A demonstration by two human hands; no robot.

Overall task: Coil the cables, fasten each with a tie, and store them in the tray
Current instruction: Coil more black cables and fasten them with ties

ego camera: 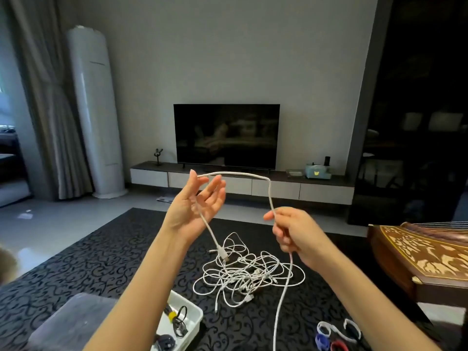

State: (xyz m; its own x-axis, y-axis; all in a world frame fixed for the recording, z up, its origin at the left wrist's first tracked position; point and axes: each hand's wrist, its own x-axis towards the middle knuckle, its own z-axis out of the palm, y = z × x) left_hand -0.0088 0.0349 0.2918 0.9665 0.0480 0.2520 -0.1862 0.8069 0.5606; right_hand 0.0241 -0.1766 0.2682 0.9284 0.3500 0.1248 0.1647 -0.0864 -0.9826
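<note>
A white cable [240,174] arches in the air between my hands. My left hand [196,206] is raised with fingers straight and spread; the cable runs over its fingertips and down across the palm, its plug end [222,253] dangling below. My right hand [295,231] pinches the cable lower to the right, and the rest hangs down past my right forearm. A tangle of white cables [243,272] lies on the dark patterned rug. The white tray [196,317] sits at the bottom centre with a few dark coiled cables inside. Coloured ties [334,334] lie at the bottom right.
A carved wooden zither [420,254] stands at the right edge. A grey seat corner [73,323] fills the bottom left. Across the room are a TV [226,135] on a low cabinet and a tall white air conditioner [95,112].
</note>
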